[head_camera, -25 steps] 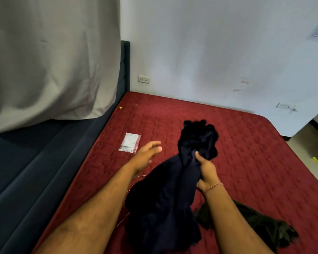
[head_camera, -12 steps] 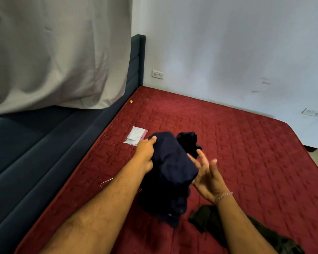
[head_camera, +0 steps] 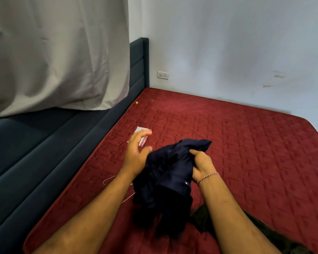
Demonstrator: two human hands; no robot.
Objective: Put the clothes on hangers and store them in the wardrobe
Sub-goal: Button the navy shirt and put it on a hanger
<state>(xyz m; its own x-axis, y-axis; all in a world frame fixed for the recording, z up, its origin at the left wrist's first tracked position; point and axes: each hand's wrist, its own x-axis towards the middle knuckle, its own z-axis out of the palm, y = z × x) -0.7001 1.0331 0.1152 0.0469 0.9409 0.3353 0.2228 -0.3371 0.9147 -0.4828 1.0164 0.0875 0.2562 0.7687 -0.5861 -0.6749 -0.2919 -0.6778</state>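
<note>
Dark navy garment (head_camera: 165, 180) is bunched up, held above the red quilted mattress (head_camera: 246, 143) at centre, lower folds hanging toward the bed. A small pale dot, maybe a button or stud, shows on one fold; no label or print readable on it.

Right hand (head_camera: 200, 165) grips the garment's upper part, fingers curled round the cloth, a red-and-white thread band at the wrist. Left hand (head_camera: 136, 154) is beside the garment on its left, fingers spread and relaxed, palm toward the cloth, at most brushing its edge; not gripping anything.

Thin wire hanger (head_camera: 110, 180) lies on the mattress under the left forearm, partly hidden by arm & garment. A second dark garment (head_camera: 206, 219), olive-black, lies on the mattress by the right forearm.

Small white-pink packet (head_camera: 142, 139) lies on the mattress behind the left fingers; print too small to read. Tiny yellow bit (head_camera: 136, 102) near the mattress's far-left edge. Dark blue headboard (head_camera: 63, 143) on the left, grey curtain (head_camera: 53, 52) over it. White wall (head_camera: 228, 52) w/ a socket (head_camera: 163, 75), no legible markings.
</note>
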